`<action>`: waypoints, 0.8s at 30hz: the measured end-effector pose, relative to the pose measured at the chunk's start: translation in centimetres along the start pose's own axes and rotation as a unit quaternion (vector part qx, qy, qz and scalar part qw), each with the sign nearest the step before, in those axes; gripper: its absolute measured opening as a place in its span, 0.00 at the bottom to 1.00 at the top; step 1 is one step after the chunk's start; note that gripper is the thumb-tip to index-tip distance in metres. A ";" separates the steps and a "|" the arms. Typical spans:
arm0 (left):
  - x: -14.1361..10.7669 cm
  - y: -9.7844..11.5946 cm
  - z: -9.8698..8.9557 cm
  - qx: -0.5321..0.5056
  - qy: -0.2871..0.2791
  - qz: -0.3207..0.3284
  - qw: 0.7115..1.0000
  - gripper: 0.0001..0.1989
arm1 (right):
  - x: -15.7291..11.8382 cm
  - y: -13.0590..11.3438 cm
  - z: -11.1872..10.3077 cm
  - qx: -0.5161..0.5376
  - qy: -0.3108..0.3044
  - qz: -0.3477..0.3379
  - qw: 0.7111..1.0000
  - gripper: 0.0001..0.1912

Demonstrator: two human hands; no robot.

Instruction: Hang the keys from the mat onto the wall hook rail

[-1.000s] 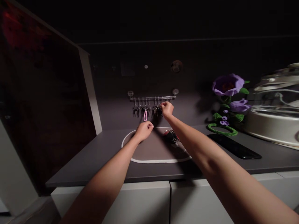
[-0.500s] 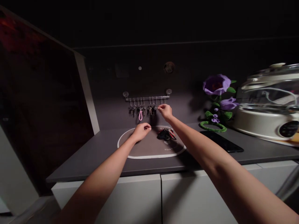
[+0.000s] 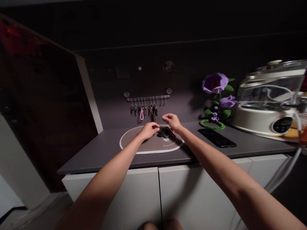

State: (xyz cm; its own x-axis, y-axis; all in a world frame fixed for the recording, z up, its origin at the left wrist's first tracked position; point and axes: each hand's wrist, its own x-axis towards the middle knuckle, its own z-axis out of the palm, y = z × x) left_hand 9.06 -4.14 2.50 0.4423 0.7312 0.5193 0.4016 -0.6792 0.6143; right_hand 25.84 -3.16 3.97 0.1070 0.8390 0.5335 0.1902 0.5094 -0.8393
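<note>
Head view: a curved line of pale lettering point(image 3: 169, 145) sits near the lower right edge of the brown mat point(image 3: 129, 139) at the center of the frame; it seems to begin "Have", and the rest is too blurred to read. A small pale print point(image 3: 166, 140) lies just above it. At right, the panel point(image 3: 283, 125) on the cream machine point(image 3: 251, 122) bears marks too small to make out.

Both arms reach up from the lower corners toward the middle. The left hand point(image 3: 149, 129) is over the mat, fingers loosely curled, fingertips pointing right and just beside the key pile point(image 3: 164, 131). The right hand point(image 3: 172, 121) is a little higher, to the right of center, its bent fingers gathered and pointing left. Whether either of the hands pinches anything cannot be told.

The key pile, black with some red, lies on the upper right part of the mat. Behind it, a clear rack point(image 3: 148, 98) carries hanging keys point(image 3: 154, 111) and a pink loop point(image 3: 142, 119). Purple flowers point(image 3: 215, 83) and a black slab point(image 3: 217, 138) are on the surface point(image 3: 96, 150) at right.
</note>
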 end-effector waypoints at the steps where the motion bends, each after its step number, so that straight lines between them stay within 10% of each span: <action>1: -0.1 0.2 0.3 0.005 -0.005 0.009 1.000 0.07 | -0.5 0.0 -0.3 0.000 -0.002 0.005 1.000 0.14; 24: -1.3 1.9 4.2 0.321 -0.052 0.116 0.939 0.11 | -4.3 1.9 -3.4 -0.211 0.033 0.029 0.976 0.09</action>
State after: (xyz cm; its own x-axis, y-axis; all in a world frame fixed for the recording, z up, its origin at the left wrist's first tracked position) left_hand 12.61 -6.63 0.56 0.6401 0.5715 0.5135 0.6702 -0.7421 -0.0095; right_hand 29.10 -6.45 0.47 0.1906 0.8427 0.5035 0.5657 0.3248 -0.7579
